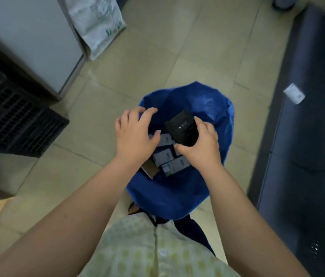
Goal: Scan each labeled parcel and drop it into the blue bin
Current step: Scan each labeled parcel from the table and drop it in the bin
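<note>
While right hand (pixel 199 148) grips scanner (pixel 181 128) — left hand (pixel 135 136) hovers over blue bin (pixel 207 104).

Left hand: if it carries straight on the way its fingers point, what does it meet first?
Probably the blue bin, at its far-left rim just past the left hand's fingertips. The parcels lie lower, under its thumb. Depth is unclear.
</note>
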{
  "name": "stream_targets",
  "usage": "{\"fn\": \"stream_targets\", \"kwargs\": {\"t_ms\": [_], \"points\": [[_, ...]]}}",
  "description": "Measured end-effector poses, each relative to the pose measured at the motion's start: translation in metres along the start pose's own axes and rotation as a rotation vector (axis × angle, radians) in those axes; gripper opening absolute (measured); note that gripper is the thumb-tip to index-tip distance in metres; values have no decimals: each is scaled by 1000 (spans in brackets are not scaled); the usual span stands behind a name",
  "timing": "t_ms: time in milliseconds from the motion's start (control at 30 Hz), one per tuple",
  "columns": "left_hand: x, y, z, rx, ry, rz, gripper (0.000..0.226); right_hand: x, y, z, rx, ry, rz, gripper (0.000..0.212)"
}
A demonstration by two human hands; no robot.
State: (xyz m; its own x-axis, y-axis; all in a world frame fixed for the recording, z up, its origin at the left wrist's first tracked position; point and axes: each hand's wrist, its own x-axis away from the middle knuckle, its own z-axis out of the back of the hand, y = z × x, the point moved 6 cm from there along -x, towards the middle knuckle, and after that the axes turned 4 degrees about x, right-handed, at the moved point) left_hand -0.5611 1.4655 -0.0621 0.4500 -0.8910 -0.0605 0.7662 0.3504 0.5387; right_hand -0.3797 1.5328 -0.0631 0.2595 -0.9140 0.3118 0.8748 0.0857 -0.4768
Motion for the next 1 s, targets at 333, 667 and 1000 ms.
{"fn": "stream_targets", "kwargs": {"t_ms": [333, 667, 1000], "points": [[5, 58, 148, 21, 236, 157, 56, 39, -85, 122, -38, 50, 244, 77], [110, 74, 203, -108, 537, 621, 59, 72, -138, 154, 42, -160, 771, 64], [365, 92, 219, -163, 887, 1268, 56, 232, -169, 86, 210, -516, 1285, 85]]}}
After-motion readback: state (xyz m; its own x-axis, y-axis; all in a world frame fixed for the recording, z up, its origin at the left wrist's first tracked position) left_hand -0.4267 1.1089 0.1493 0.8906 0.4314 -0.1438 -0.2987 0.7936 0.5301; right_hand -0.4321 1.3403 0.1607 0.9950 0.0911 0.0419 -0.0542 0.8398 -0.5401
